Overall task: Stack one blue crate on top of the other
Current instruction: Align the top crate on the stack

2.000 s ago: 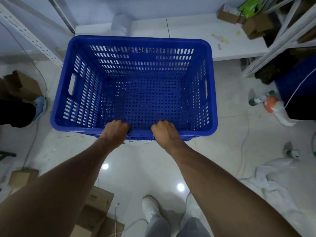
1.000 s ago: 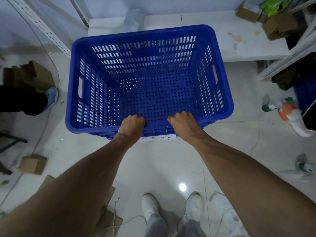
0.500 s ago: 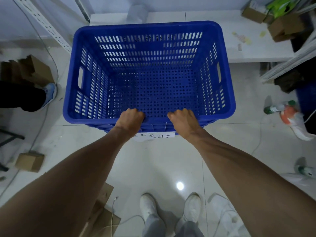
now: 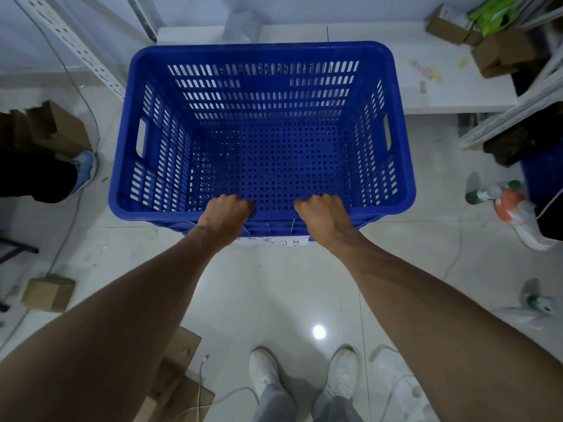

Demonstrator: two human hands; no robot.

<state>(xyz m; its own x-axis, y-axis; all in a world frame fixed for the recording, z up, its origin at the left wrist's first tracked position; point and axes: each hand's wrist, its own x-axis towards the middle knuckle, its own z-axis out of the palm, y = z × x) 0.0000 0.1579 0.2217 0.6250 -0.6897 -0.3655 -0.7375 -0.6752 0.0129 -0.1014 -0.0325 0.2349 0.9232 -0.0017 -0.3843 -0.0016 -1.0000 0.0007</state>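
Observation:
A large blue perforated crate [image 4: 262, 53] fills the middle of the head view, empty inside. My left hand [image 4: 225, 216] and my right hand [image 4: 323, 216] both grip its near rim, fingers curled over the edge. Below the near rim shows more blue ribbing with a white paper label [image 4: 274, 240]; whether that belongs to a second crate underneath I cannot tell. No separate second crate shows clearly.
A white low shelf [image 4: 441, 99] lies behind the crate with cardboard boxes [image 4: 499, 53]. More boxes [image 4: 58, 129] and another person's shoe [image 4: 85, 169] are at left. Bottles [image 4: 484, 194] and a blue bin [image 4: 542, 175] sit at right. My feet [image 4: 265, 370] stand on white tiles.
The crate has swung and shifted a little away from me and squared up; both hands have stayed clamped on its near rim.

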